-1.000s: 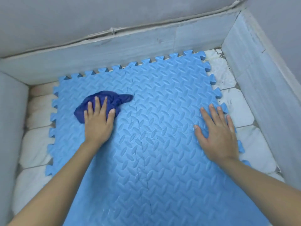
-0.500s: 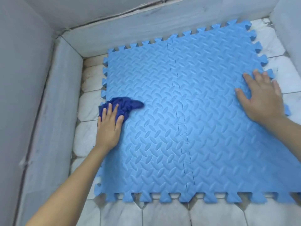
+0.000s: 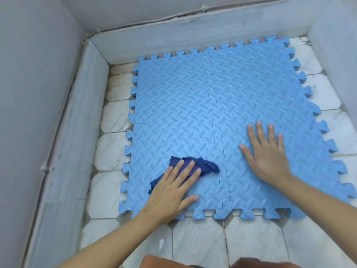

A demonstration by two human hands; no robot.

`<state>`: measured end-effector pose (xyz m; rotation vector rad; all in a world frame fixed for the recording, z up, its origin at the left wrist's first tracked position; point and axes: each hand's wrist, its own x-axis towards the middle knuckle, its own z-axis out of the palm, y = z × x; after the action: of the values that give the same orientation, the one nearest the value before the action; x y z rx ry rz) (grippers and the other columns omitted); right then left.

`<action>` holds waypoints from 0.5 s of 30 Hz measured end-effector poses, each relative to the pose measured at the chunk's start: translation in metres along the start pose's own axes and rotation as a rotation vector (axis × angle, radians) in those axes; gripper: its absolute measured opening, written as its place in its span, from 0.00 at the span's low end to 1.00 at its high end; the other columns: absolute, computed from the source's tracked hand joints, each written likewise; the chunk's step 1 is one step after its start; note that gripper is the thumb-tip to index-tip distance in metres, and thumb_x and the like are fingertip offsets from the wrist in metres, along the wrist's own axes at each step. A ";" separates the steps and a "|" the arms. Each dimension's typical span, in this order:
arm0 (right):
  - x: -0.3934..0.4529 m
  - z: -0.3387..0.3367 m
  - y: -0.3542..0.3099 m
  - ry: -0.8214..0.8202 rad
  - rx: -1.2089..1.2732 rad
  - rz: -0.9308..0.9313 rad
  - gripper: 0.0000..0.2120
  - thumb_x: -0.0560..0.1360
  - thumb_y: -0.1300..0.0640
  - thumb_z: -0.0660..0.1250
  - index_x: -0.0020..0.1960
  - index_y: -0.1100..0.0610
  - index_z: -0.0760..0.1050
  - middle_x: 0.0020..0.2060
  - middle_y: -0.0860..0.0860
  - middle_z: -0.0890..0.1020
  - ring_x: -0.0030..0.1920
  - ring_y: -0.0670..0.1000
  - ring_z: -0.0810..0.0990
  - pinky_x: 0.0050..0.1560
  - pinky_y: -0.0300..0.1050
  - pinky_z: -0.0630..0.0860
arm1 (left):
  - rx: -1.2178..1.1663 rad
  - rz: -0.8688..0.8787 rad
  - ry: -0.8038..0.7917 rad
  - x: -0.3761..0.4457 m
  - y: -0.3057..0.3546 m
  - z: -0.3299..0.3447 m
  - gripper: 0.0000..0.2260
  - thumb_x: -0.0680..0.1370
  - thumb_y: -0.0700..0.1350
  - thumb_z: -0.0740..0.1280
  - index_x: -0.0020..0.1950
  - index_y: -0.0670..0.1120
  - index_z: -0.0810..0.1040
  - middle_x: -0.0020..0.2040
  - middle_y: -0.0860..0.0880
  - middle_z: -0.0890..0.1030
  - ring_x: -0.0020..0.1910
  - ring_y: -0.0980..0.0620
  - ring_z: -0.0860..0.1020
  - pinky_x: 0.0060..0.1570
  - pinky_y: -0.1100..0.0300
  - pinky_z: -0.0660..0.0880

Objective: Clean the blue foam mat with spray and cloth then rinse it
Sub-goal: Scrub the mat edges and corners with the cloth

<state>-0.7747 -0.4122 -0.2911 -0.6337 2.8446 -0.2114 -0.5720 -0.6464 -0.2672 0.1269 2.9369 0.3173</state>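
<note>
The blue foam mat (image 3: 193,97), made of interlocking textured tiles, lies flat on a white tiled floor. A crumpled dark blue cloth (image 3: 204,164) sits on the mat's near left part. My left hand (image 3: 172,190) presses flat on the cloth with straight fingers, covering much of it. My right hand (image 3: 266,153) lies flat on the mat to the right of the cloth, fingers spread. No spray bottle is in view.
Low grey marble walls (image 3: 73,120) enclose the floor on the left, back and right. White floor tiles (image 3: 199,242) show along the mat's near and left edges. Brown clothing (image 3: 154,262) appears at the bottom edge.
My left hand has dragged the cloth from the mat's left edge toward the near middle. My right hand has shifted left, away from the mat's right edge. The camera has tilted down.
</note>
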 end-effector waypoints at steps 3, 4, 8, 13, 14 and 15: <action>0.000 -0.001 0.002 -0.001 -0.006 -0.022 0.35 0.77 0.33 0.38 0.80 0.48 0.43 0.80 0.50 0.47 0.79 0.58 0.43 0.76 0.58 0.41 | -0.152 -0.285 0.019 0.043 -0.050 -0.014 0.32 0.77 0.66 0.45 0.78 0.53 0.48 0.79 0.52 0.51 0.78 0.49 0.48 0.76 0.49 0.46; 0.001 -0.002 0.002 -0.011 -0.001 -0.025 0.36 0.77 0.33 0.38 0.80 0.48 0.43 0.80 0.50 0.47 0.79 0.58 0.43 0.77 0.58 0.41 | -0.141 -0.310 0.026 0.053 -0.063 -0.018 0.33 0.77 0.66 0.43 0.78 0.52 0.50 0.79 0.52 0.51 0.78 0.49 0.48 0.76 0.50 0.44; 0.000 -0.010 0.010 -0.058 0.005 -0.078 0.36 0.76 0.32 0.38 0.80 0.47 0.43 0.80 0.49 0.46 0.79 0.56 0.41 0.77 0.56 0.41 | -0.208 -0.152 0.007 0.041 -0.055 -0.014 0.29 0.79 0.63 0.43 0.77 0.50 0.48 0.77 0.54 0.50 0.77 0.54 0.49 0.76 0.56 0.43; -0.010 -0.014 0.028 -0.046 -0.040 -0.140 0.36 0.77 0.32 0.40 0.80 0.47 0.45 0.80 0.47 0.47 0.79 0.53 0.42 0.77 0.52 0.40 | -0.195 0.104 0.067 0.003 -0.022 0.009 0.23 0.83 0.58 0.48 0.73 0.48 0.65 0.75 0.51 0.66 0.75 0.48 0.60 0.73 0.53 0.54; -0.011 -0.013 0.028 -0.047 -0.045 -0.139 0.36 0.77 0.33 0.40 0.80 0.47 0.45 0.80 0.47 0.46 0.79 0.54 0.43 0.77 0.52 0.40 | -0.235 0.067 0.127 0.005 -0.022 0.006 0.22 0.83 0.57 0.49 0.69 0.47 0.69 0.71 0.49 0.71 0.72 0.47 0.66 0.71 0.54 0.58; -0.010 -0.012 0.028 -0.047 -0.047 -0.136 0.35 0.77 0.33 0.40 0.80 0.47 0.45 0.79 0.47 0.46 0.79 0.54 0.43 0.77 0.52 0.40 | -0.279 -0.013 0.202 0.011 -0.023 0.001 0.22 0.83 0.56 0.51 0.65 0.44 0.74 0.67 0.48 0.75 0.68 0.47 0.71 0.67 0.55 0.63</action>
<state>-0.7801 -0.3813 -0.2825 -0.8315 2.7704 -0.1498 -0.5843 -0.6676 -0.2752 0.0387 3.0477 0.7750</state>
